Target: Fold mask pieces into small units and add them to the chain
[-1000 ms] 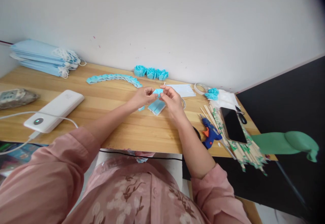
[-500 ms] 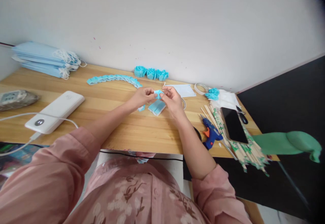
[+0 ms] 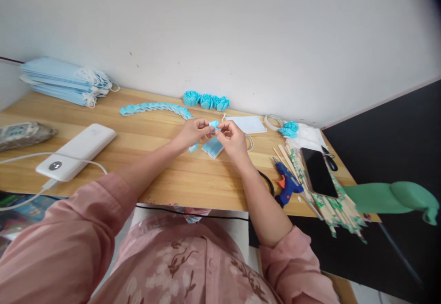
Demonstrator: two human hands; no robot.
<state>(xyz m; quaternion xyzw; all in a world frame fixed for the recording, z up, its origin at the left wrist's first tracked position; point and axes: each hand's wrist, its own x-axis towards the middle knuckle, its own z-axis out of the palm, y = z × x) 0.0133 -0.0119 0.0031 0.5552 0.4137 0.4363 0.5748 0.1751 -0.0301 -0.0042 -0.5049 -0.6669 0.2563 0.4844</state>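
Note:
Between the fingertips of my left hand [image 3: 195, 132] and my right hand [image 3: 233, 138] is a small folded piece of light-blue mask fabric [image 3: 214, 124]. Both hands pinch it, one from each side, above the table. Just beneath lies a cut blue mask piece [image 3: 212, 147], partly covered by my right hand. A smaller blue scrap [image 3: 193, 147] sits below my left hand. Behind my left hand a curved row of overlapping folded blue pieces [image 3: 155, 107] stretches leftward. Farther back stand three blue fabric roses [image 3: 206, 101] side by side.
A flat mask [image 3: 246, 124], tape roll [image 3: 274, 121] and another blue rose [image 3: 289, 129] lie right of centre. Nearer are a blue glue gun [image 3: 287, 182], wooden chopsticks [image 3: 330, 212] and a phone [image 3: 319, 172]. Stacked masks [image 3: 65, 81] and a cabled power bank [image 3: 76, 152] occupy the left.
The fingers of both hands have shifted slightly on the folded piece, and my right fingers are bent a little differently. The whole view has moved slightly.

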